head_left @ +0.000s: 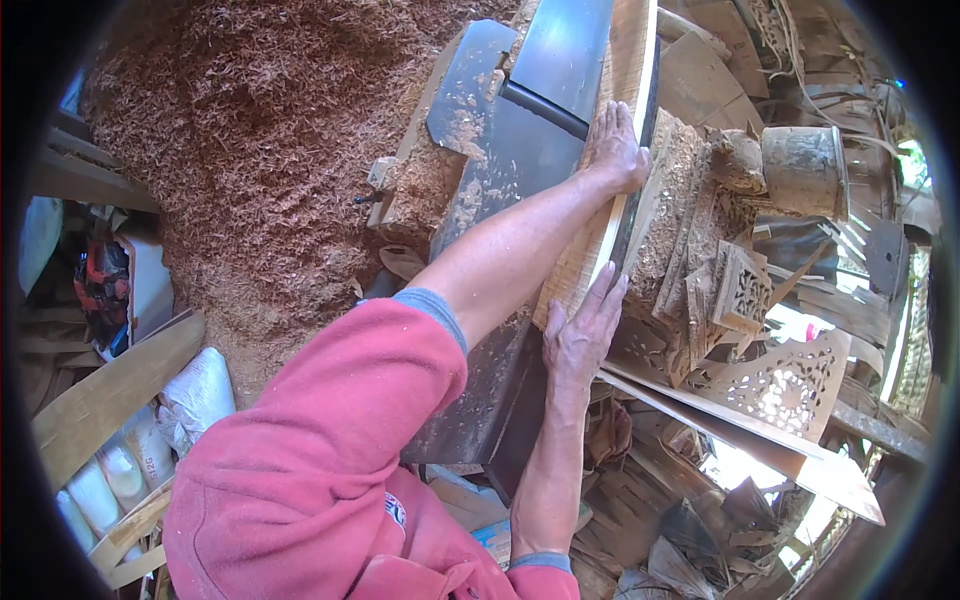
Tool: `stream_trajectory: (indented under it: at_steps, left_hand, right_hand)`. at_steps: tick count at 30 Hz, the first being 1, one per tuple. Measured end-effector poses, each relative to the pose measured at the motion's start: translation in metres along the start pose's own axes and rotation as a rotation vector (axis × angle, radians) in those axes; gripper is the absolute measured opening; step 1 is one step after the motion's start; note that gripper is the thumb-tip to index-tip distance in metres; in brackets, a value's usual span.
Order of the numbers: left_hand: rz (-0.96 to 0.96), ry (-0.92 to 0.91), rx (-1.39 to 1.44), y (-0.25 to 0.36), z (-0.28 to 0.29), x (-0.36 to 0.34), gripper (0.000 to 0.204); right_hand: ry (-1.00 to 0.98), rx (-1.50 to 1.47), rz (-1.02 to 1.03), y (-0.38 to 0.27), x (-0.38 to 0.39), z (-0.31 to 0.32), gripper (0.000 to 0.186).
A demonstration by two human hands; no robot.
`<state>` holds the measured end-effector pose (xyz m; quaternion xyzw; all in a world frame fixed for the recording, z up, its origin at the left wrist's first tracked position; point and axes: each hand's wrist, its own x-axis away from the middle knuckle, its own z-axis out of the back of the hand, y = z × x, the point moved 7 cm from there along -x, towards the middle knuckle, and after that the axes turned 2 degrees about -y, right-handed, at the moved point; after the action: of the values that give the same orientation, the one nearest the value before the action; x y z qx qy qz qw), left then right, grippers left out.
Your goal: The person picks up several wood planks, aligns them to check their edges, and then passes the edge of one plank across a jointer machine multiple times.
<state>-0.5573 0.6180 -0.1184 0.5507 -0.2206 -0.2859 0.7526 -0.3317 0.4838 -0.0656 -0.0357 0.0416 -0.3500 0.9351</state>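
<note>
A long, pale board [580,270] lies lengthwise on the machine's metal surface [500,140], alongside the right end of a dark slot [545,108]; the left hand [618,150] rests open on it, fingers straight ahead, and the right hand [588,325] is spread open at its near end, thumb and fingers extended rather than wrapped round it. The step in hand looks like guiding the board along the surface, so the next move would call for steady, even pressure, with fingers clear of the slot, beyond which shavings [260,180] are heaped to the left.
</note>
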Motion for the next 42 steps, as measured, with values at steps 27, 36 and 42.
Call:
stream_trajectory:
  at_steps: [27, 36, 42]
  left_hand:
    - [-0.223, 0.099, 0.116, 0.036, 0.075, -0.015, 0.095]
    - [-0.349, 0.540, 0.284, -0.033, 0.175, 0.207, 0.048]
    - [-0.164, 0.476, 0.047, -0.096, 0.190, 0.304, 0.050]
  right_hand:
    - [0.035, -0.014, -0.009, -0.002, -0.076, -0.004, 0.090]
    - [0.082, 0.042, 0.020, -0.003, -0.094, -0.009, 0.091]
    - [0.080, 0.059, 0.032, -0.001, -0.108, -0.014, 0.091]
